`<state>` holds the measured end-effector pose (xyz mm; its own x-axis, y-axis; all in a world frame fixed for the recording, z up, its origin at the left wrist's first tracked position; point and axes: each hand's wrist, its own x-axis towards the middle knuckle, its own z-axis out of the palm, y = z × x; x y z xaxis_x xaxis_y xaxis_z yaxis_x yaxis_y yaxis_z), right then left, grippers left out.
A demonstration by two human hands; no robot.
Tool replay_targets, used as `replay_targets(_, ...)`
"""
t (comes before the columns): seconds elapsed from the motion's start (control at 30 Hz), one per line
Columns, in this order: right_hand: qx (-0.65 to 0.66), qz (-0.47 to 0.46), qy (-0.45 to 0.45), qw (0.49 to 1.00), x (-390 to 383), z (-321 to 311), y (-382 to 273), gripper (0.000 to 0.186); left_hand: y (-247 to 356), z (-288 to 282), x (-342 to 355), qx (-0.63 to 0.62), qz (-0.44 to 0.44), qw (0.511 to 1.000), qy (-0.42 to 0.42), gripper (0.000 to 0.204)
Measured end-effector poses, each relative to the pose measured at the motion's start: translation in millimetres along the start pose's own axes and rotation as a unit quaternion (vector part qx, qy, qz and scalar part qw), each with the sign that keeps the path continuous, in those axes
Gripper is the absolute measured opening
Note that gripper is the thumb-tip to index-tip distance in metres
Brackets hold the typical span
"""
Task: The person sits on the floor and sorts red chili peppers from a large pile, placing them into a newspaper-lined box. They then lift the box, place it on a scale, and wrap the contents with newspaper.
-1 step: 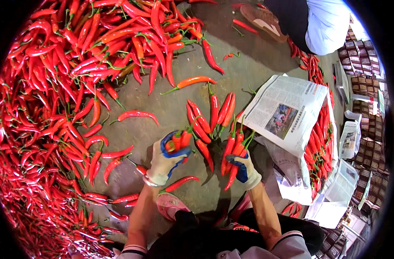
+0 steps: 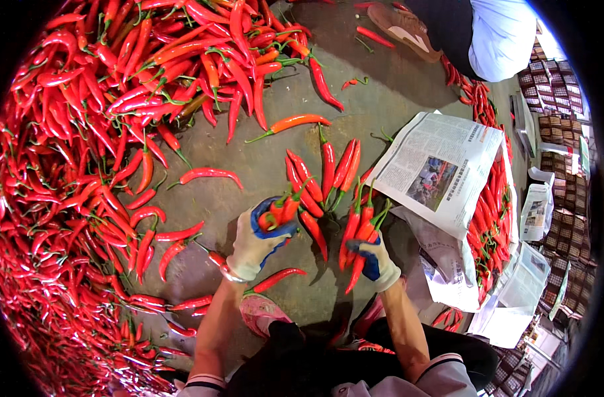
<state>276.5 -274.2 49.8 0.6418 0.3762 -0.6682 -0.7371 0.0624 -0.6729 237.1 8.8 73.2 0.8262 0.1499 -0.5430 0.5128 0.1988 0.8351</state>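
Left side: a heap of red chilies (image 2: 117,99) is walling you off. Forward of your left hand (image 2: 252,243), a lane of bare floor (image 2: 262,162) is running between a curved chili (image 2: 209,174) and a fan of chilies (image 2: 327,169); one crosswise chili (image 2: 295,122) is lying beyond. The fan is blocking the way ahead between your hands. Right side: a newspaper sheet (image 2: 404,155) and packed chilies (image 2: 492,215) are hemming in your right hand (image 2: 378,266).

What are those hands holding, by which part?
The white-blue gloved left hand grips slender red chili peppers around their bodies; the right hand holds more red chilies mid-body.
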Motion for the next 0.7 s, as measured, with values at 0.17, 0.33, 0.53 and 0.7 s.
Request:
replay_targets(0.17, -0.035, -0.029, 0.001, 0.999, -11, 26, 9, 0.050, -9, 6, 18, 0.104, 0.085, 0.991, -0.023, 0.037)
replay_targets(0.33, -0.219, -0.018, 0.003, 0.975, 8, 28, 7, 0.036, -71, 30, -9, 0.037, -0.029, 0.999, 0.010, 0.042)
replay_targets(0.53, -0.055, 0.150, -0.026, 0.987, -1, 60, -4, 0.012, -89, 51, -41, -0.203, -0.072, 0.976, 0.037, 0.040)
replay_targets(0.7, 0.048, 0.043, -0.028, 0.998, -10, 76, 24, 0.019, -36, 24, -45, 0.217, 0.117, 0.969, 0.027, 0.055)
